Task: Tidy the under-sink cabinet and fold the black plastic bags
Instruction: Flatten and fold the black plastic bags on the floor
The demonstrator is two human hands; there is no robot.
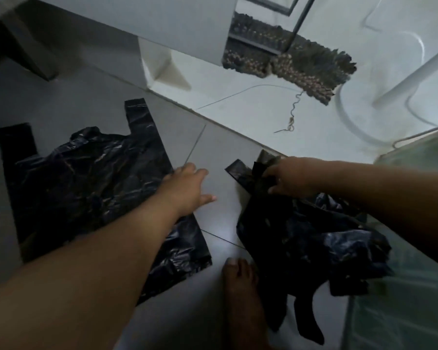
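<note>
A: What takes up the most room down there?

B: The grey tiled floor [220, 152], and on it, at nine o'clock, the flat black bag [86, 183], spread out with both handles pointing to twelve.

A: And the other bags?

B: A crumpled heap of black bags [304, 238] at four o'clock, partly on the floor and partly against a pale green fabric [400, 286] at the frame's lower right edge. Two dark strips dangle from the heap toward six.

A: How do the arms lie?

B: The left forearm comes in from seven o'clock and runs straight across the flat bag's right half. The left hand [187, 185] sits at the bag's right edge near the centre, palm down, fingers straight and slightly spread, gripping nothing; I cannot tell whether the palm presses the plastic or hovers just over it. The right forearm enters from three o'clock, nearly level.

A: The right hand?

B: The right hand [291, 176] is at the top of the heap, fingers curled round a bunched handle of black plastic, thumb side turned toward nine.

A: Anything smaller?

B: A shaggy brown mat [311, 69] at one o'clock, a loose thread trailing from it. A bare foot [240, 286] at six, just beside the heap.
</note>
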